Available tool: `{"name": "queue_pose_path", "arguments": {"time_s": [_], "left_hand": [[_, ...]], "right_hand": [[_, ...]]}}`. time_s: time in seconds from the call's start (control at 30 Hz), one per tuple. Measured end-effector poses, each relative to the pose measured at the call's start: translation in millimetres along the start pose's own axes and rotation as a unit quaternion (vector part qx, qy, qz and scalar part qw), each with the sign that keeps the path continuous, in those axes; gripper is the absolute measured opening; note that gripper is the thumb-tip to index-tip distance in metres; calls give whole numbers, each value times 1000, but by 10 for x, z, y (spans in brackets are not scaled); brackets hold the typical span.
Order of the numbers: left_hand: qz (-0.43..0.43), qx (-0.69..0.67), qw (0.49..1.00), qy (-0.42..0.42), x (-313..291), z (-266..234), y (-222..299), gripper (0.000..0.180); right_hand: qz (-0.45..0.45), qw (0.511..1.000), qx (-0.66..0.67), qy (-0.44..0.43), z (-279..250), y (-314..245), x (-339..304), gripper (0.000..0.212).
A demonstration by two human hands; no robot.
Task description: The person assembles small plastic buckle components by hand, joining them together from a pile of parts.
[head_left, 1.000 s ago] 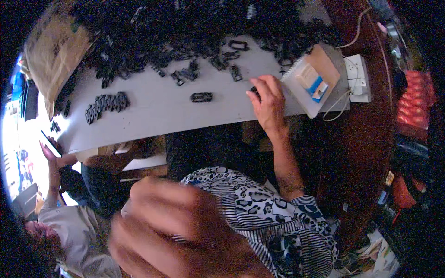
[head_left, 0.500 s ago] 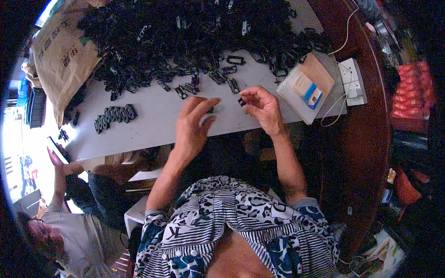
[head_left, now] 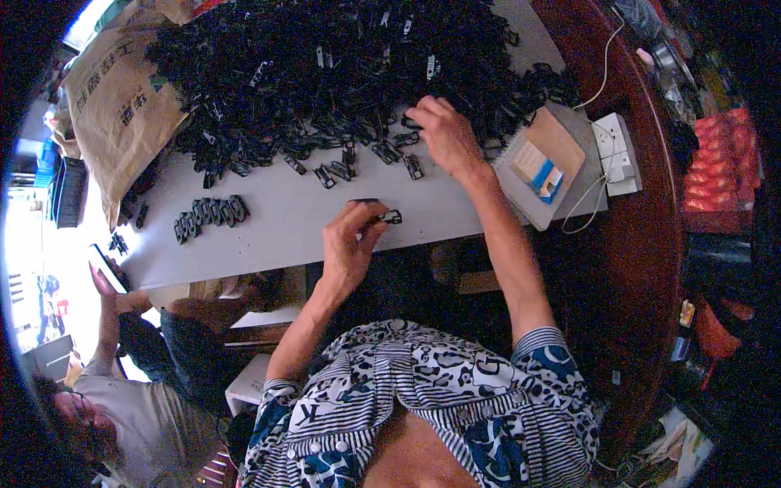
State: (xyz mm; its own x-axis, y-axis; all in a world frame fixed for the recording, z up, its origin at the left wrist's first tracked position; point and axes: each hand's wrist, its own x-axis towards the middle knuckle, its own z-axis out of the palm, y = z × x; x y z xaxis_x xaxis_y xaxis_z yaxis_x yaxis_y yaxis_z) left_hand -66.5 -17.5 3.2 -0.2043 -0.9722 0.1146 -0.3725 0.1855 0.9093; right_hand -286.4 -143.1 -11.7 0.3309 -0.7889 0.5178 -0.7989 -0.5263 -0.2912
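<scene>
My left hand (head_left: 348, 248) is over the near part of the table, closed in a pinch on a small black frame-shaped part (head_left: 392, 217) that sticks out past the fingertips. Farther off and to the right, my right hand (head_left: 446, 138) is at the near edge of a big heap of similar black parts (head_left: 325, 73). Its fingers are bent and pressed around a small black part (head_left: 411, 123), mostly covered by them. Several loose parts (head_left: 325, 176) lie between the heap and my hands. A tight row of black parts (head_left: 210, 215) stands at the left.
A brown paper sack (head_left: 122, 106) slumps at the table's left. To the right lie a spiral notebook (head_left: 514, 191) with a blue-and-white packet (head_left: 547, 180) and a white power strip (head_left: 614, 150) with a cable. Another person (head_left: 154, 415) sits at the lower left, holding a phone (head_left: 108, 268).
My right hand has moved away from my left hand, forward to the heap's edge. My left hand's fingers have closed on a part, and the view has shifted slightly.
</scene>
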Motion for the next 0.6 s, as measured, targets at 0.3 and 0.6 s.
{"name": "queue_pose_path", "arguments": {"time_s": [0.3,0.6], "left_hand": [[95,96,989,-51,-3,232,-66,27],[152,253,956,0,147,368,-206,26]], "right_hand": [[155,983,91,-37,-179,-27,-267,27],[317,854,412,16,-520,-199,-621,24]]}}
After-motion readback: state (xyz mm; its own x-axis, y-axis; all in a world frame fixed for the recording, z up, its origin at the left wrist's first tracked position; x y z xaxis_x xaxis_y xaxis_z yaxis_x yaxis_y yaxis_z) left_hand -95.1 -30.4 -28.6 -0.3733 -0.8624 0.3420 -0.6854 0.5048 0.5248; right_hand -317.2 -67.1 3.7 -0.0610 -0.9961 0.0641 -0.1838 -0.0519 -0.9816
